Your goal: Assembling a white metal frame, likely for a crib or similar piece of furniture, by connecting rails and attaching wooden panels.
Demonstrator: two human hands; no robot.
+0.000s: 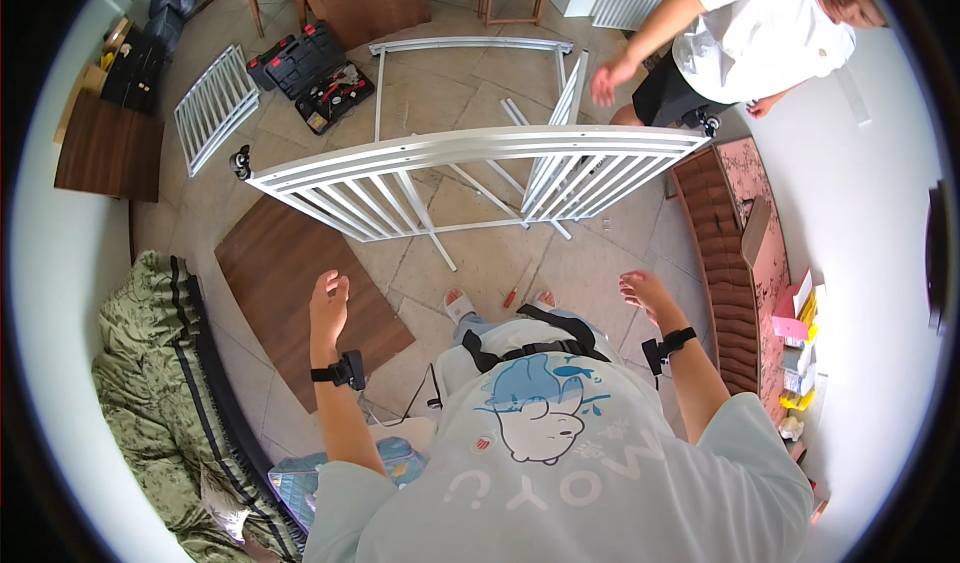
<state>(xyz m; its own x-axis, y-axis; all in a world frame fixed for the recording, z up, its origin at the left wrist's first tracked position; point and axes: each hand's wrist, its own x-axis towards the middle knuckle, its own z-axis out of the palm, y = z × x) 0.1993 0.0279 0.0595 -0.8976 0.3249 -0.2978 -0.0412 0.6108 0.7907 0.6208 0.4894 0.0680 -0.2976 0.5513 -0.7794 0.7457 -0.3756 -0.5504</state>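
At far left lies a crumpled olive-green fabric cover; beyond it, a small white slatted metal panel leans at a tilt. A flat, dark-brown wood-grain board lies on the tiled floor. Above its right part is the left hand, its grip loosely open, fingers slightly curled around nothing. Farther back sits an open black-and-red toolbox. In the middle, beyond both hands and apart from them, stands a large white metal frame with slats. A red-handled screwdriver lies near the person's feet. A co-worker's hand hangs behind the frame's right part. The right hand is raised, its grip open and empty.
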